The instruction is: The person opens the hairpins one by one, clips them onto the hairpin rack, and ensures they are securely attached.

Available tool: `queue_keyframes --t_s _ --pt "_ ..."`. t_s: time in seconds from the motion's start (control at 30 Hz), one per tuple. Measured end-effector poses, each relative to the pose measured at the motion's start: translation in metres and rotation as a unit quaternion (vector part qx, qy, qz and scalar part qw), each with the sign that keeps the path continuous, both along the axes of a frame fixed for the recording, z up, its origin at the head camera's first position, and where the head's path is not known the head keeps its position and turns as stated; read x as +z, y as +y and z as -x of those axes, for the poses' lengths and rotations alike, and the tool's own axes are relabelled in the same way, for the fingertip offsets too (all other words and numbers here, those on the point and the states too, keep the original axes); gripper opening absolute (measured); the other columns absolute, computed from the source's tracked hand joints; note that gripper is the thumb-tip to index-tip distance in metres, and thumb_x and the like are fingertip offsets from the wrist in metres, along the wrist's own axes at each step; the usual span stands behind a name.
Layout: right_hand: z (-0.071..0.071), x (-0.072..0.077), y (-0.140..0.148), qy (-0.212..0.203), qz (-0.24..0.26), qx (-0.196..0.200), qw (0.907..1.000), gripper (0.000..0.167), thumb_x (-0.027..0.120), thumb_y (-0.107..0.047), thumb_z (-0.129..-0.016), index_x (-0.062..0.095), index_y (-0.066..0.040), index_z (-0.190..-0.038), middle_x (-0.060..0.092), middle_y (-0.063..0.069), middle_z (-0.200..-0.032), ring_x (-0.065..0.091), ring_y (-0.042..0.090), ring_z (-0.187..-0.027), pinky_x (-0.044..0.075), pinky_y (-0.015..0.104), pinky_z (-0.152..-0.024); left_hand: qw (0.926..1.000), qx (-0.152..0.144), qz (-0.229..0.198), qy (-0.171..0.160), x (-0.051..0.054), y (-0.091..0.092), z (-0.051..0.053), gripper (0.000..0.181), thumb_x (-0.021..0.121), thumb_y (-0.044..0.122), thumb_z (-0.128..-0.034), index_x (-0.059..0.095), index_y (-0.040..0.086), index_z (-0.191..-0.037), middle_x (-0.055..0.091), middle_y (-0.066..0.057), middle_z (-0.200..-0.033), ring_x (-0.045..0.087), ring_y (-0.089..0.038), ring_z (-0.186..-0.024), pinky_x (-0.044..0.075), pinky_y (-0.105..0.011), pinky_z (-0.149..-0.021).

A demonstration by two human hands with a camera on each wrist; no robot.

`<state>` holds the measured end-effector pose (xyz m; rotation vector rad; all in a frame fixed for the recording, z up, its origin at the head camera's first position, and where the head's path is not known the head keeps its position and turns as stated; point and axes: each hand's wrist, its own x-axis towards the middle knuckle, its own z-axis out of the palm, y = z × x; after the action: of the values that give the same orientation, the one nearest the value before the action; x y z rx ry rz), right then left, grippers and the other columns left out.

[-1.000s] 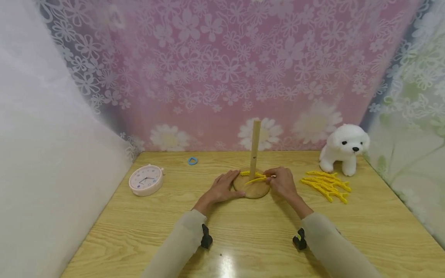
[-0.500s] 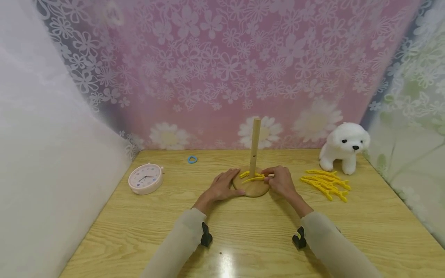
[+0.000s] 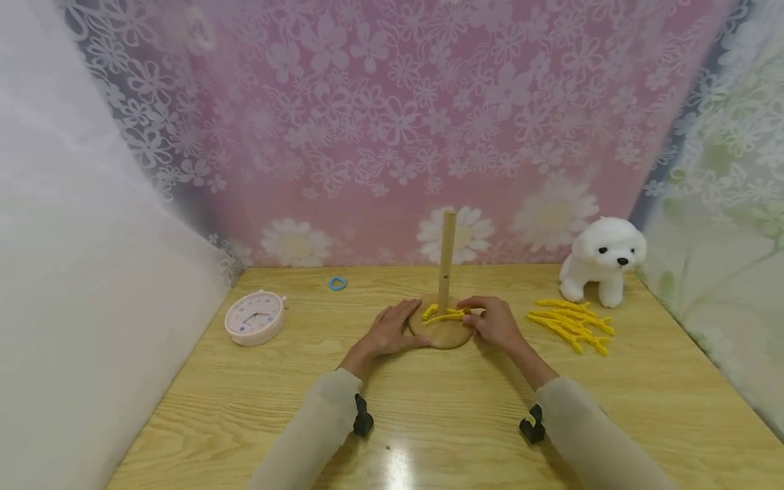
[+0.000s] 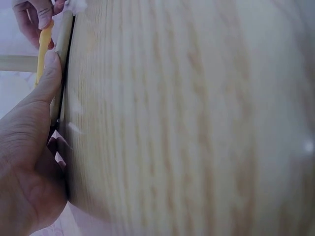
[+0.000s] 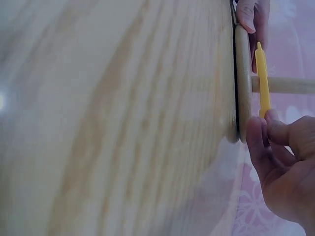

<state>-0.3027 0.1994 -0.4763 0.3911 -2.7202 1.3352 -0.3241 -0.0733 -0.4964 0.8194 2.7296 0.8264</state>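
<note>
A round wooden base [image 3: 450,337] with an upright square post [image 3: 448,255] stands mid-table. My left hand [image 3: 390,331] holds the base's left rim, thumb at the front and fingers further back; in the left wrist view the thumb [image 4: 47,78] lies along the rim. My right hand [image 3: 496,323] pinches one end of a long yellow alligator hair clip [image 3: 446,317] between thumb and fingers. Low above the base, the clip's two arms lie on either side of the post. Seen in the right wrist view, the yellow clip [image 5: 262,78] crosses the post close to the disc.
A pile of several more yellow clips [image 3: 572,323] lies right of the base. Behind it sits a white plush dog [image 3: 603,262]. At the left stands a pink clock [image 3: 255,318], and a small blue ring [image 3: 337,284] lies near the table's back edge.
The right hand has shifted slightly left, bringing the clip further round the post. The clip's arms have changed angle and lie closer to the post. The left hand stays on the base.
</note>
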Motion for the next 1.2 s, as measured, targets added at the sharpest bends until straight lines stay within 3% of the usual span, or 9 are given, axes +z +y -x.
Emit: queue_keyframes --t_s 0.07,0.2,0.3,0.37,0.53,0.73,0.9,1.2 --pt "-0.002 0.000 0.005 -0.019 0.019 0.004 0.9996 0.030 0.069 -0.001 -0.099 0.071 0.002 -0.128 0.075 0.015 -0.082 0.064 0.023 -0.053 0.052 0.029 -0.048 1.0000 -0.001 0.002 0.000 -0.001 0.000 0.001 0.093 0.066 0.056 -0.0978 0.018 0.021 -0.169 0.020 -0.004 -0.173 0.012 -0.023 -0.161 0.008 -0.050 -0.129" --pt "-0.010 0.005 0.019 -0.048 0.055 0.021 0.9971 0.039 0.069 -0.005 -0.101 0.063 0.003 -0.138 0.072 0.025 -0.115 0.065 0.026 -0.061 0.055 0.032 -0.054 1.0000 -0.002 0.003 0.006 -0.003 0.000 0.003 0.093 0.066 0.057 -0.0980 0.018 0.021 -0.169 0.020 -0.004 -0.173 0.013 -0.022 -0.161 0.008 -0.050 -0.129" --pt "-0.020 0.012 0.033 -0.075 0.090 0.036 0.9924 0.046 0.068 -0.009 -0.102 0.056 0.004 -0.145 0.058 0.028 -0.142 0.068 0.031 -0.070 0.060 0.039 -0.061 0.9999 -0.001 0.006 0.009 -0.003 0.000 0.003 0.092 0.066 0.056 -0.0985 0.018 0.021 -0.169 0.021 -0.003 -0.173 0.013 -0.022 -0.161 0.008 -0.050 -0.129" --pt "-0.026 0.016 0.044 -0.088 0.103 0.039 0.9900 0.051 0.068 -0.012 -0.103 0.052 0.003 -0.149 0.053 0.030 -0.148 0.069 0.033 -0.075 0.063 0.042 -0.067 0.9999 -0.001 0.009 0.013 -0.002 0.000 0.004 0.092 0.066 0.056 -0.0985 0.018 0.022 -0.169 0.021 -0.003 -0.173 0.013 -0.022 -0.161 0.008 -0.049 -0.129" --pt "-0.042 0.024 0.077 -0.094 0.089 0.029 0.9912 0.061 0.068 -0.024 -0.104 0.044 -0.002 -0.155 0.048 0.030 -0.152 0.070 0.033 -0.082 0.062 0.041 -0.069 0.9997 -0.001 0.011 0.019 -0.001 0.001 0.004 0.091 0.066 0.056 -0.0982 0.020 0.021 -0.169 0.023 -0.003 -0.173 0.013 -0.022 -0.161 0.009 -0.049 -0.129" --pt "-0.060 0.023 0.120 -0.086 0.060 0.000 0.9945 0.065 0.067 -0.024 -0.104 0.039 0.003 -0.157 0.048 0.033 -0.151 0.070 0.026 -0.080 0.061 0.037 -0.063 1.0000 0.001 0.005 -0.002 0.000 0.000 0.000 0.090 0.065 0.055 -0.0990 0.019 0.022 -0.169 0.020 -0.002 -0.173 0.011 -0.022 -0.161 0.005 -0.048 -0.130" --pt "-0.071 0.019 0.153 -0.080 0.028 -0.037 0.9957 0.063 0.068 -0.027 -0.104 0.044 0.005 -0.152 0.052 0.033 -0.145 0.069 0.023 -0.076 0.060 0.036 -0.060 1.0000 -0.004 -0.005 0.001 0.000 0.001 0.001 0.090 0.066 0.053 -0.0995 0.019 0.021 -0.169 0.020 -0.003 -0.173 0.011 -0.022 -0.161 0.004 -0.048 -0.130" --pt "-0.085 0.016 0.179 -0.106 -0.006 -0.065 0.9922 0.056 0.069 -0.021 -0.103 0.051 0.011 -0.146 0.055 0.035 -0.139 0.065 0.021 -0.070 0.056 0.037 -0.053 1.0000 -0.002 -0.009 0.000 -0.002 0.000 0.001 0.092 0.067 0.054 -0.0986 0.019 0.019 -0.169 0.020 -0.005 -0.173 0.012 -0.023 -0.161 0.005 -0.049 -0.130"
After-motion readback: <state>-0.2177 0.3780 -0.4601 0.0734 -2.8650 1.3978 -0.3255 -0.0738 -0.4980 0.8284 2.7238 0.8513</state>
